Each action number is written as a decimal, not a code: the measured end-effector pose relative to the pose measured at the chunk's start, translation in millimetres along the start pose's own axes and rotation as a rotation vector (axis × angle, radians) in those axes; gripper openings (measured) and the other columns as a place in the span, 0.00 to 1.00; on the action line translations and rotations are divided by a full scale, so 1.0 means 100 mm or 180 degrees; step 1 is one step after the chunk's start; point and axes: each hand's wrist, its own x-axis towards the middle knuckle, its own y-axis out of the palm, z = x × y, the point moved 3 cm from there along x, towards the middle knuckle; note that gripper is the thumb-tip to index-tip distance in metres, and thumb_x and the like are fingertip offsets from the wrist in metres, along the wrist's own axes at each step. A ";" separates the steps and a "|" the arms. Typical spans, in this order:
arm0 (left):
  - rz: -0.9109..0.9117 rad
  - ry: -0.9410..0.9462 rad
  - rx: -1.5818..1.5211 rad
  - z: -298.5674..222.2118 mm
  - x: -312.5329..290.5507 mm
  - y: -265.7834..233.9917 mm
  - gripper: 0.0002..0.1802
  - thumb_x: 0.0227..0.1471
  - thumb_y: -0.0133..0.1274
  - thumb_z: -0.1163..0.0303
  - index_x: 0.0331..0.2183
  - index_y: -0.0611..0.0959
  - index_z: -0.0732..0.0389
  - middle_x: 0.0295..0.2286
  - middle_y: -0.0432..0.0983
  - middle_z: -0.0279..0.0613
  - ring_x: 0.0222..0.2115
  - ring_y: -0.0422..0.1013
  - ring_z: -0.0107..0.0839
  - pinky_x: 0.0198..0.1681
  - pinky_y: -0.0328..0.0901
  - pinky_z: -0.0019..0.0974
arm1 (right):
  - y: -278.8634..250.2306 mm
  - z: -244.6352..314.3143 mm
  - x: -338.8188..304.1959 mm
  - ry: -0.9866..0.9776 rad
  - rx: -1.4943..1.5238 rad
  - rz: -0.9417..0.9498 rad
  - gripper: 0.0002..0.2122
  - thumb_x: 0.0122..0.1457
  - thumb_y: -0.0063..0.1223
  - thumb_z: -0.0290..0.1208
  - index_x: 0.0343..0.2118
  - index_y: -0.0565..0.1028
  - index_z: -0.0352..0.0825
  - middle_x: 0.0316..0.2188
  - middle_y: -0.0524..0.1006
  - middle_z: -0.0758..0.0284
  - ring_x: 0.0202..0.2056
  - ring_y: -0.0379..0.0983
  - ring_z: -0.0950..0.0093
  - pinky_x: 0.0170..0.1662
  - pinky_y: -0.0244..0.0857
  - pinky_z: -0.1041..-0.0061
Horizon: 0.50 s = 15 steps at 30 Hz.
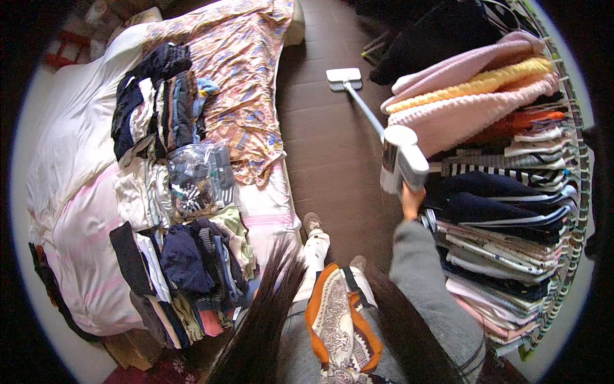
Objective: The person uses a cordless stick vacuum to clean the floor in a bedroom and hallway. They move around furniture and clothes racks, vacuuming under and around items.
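Observation:
My right hand (412, 201) is wrapped round the handle of a white cordless stick vacuum cleaner (400, 157), held out ahead of me on the right. Its pale blue tube slants away to the far left and ends in a flat white floor head (344, 79), which rests on the dark floor (326, 153). The fingers are partly hidden behind the vacuum's grey-white body. A grey sleeve covers my right forearm, with a dark band at the wrist. My left hand does not show anywhere in the picture.
To the left stands a bed (70, 192) with piles of folded clothes (185, 249) and a clear plastic bag (201, 176) of clothing. Along the right runs a rack of hanging clothes (499, 205), close to my arm. A floor strip lies between; my shoe (311, 222) is beside the bed.

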 end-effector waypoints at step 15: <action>0.0585 0.0259 0.1037 -1.11 0.17 0.49 0.18 0.51 0.40 0.58 0.41 0.73 0.57 0.35 0.73 0.38 0.36 0.68 0.27 0.36 0.57 0.31 | -0.93 -0.53 -2.02 -0.0039 -0.1037 -0.0156 0.14 0.45 0.54 0.34 0.33 0.71 0.30 0.32 0.73 0.53 0.35 0.69 0.57 0.37 0.61 0.66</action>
